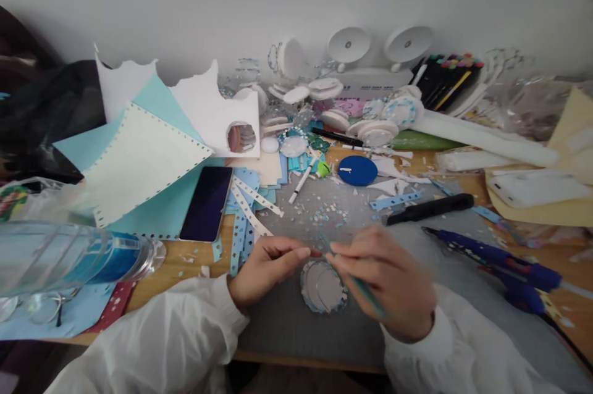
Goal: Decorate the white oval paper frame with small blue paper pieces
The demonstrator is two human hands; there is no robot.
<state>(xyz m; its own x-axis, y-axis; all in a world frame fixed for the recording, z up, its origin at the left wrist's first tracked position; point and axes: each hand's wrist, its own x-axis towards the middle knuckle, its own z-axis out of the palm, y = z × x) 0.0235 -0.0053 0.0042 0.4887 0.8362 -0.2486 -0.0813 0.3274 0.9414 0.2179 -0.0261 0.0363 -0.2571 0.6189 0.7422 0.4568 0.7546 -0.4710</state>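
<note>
My right hand (386, 276), a little blurred, grips a slim teal pen-like tool (365, 295), whose thin tip points up and left toward my other fingertips. My left hand (271, 267) is closed, thumb and forefinger pressed together; whatever is between them is too small to make out. Just below the fingertips of both hands, a round white disc (319, 286) with a pale blue, uneven trim around its edge lies flat on the grey mat (287, 329). Beyond the hands are scattered tiny blue and white paper bits (331, 215).
A phone (206, 204), punched paper strips (250, 205) and a water bottle (83, 258) lie to the left. On the right are a black cutter (428, 209) and a blue glue gun (504, 267). Behind them stand a blue oval (357, 170) and several white discs (324, 88).
</note>
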